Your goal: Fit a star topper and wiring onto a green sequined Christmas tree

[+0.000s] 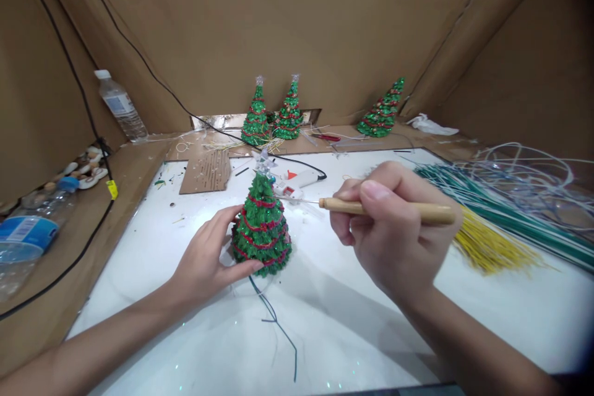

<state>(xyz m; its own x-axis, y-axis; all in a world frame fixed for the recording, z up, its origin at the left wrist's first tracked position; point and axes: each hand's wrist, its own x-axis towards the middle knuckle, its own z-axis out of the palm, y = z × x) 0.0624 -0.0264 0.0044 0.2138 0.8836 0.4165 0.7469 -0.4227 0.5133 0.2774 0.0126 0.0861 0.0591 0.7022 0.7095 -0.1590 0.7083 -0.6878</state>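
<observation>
A small green Christmas tree (261, 229) with red garland and a clear star on top stands on the white table (352, 322). My left hand (208, 257) wraps around its base from the left, thumb in front and fingers behind. My right hand (385, 229) is closed on a wooden-handled awl (394, 209), whose thin metal tip points left at the tree's upper part. A dark wire (273, 315) trails from under the tree toward me.
Three finished trees (256, 112) (288, 112) (383, 112) stand at the back. A white glue gun (297, 184) lies behind the held tree. Bundles of green, yellow and white strips (492, 229) lie at right. Water bottles (120, 105) (28, 235) sit at left, with cardboard walls around.
</observation>
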